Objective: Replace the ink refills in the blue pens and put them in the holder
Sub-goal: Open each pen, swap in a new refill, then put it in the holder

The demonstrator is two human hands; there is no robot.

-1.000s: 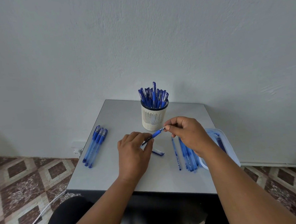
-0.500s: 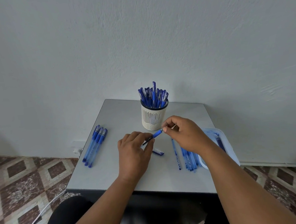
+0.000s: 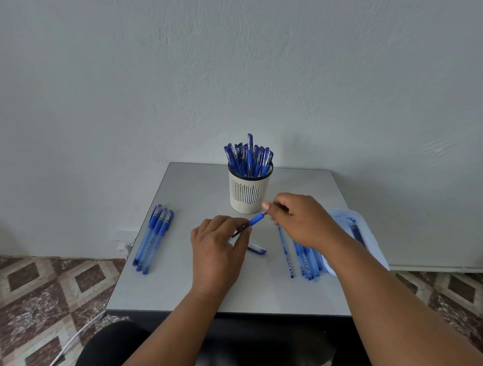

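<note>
Currently the left hand (image 3: pixel 216 251) is gripping the rear part of a blue pen (image 3: pixel 256 219), fingers curled over the barrel so that most of it is hidden; only the blue grip section and a short dark stretch of barrel are showing past the thumb. The right hand (image 3: pixel 302 220) is pinching the tip end of that same pen between thumb and forefinger, the other fingers folded in. The pen is being held just above the table (image 3: pixel 195 191), tilted, tip end pointing toward 2 o'clock.

At 12 o'clock from the hands, close to the right fingertips, the holder (image 3: pixel 249 192) is standing upright: cream, slotted wall, dark rim, packed with capped blue pens (image 3: pixel 248 157). At 6 o'clock from the held pen, partly under the left hand, a pen cap (image 3: pixel 256 249) is lying on the table. At 4 o'clock, a loose row of refills (image 3: pixel 303 259) is lying roughly parallel, one thin refill (image 3: pixel 285 249) slightly apart on their left; the right forearm is covering part of them. Further toward 3 o'clock a pale tray (image 3: pixel 361 226) is sitting at the table edge, with dark blue sticks inside; whether refills or pens, cannot tell. At 9 o'clock, well apart from the hands, three capped pens (image 3: pixel 153 239) are lying side by side, touching.
</note>
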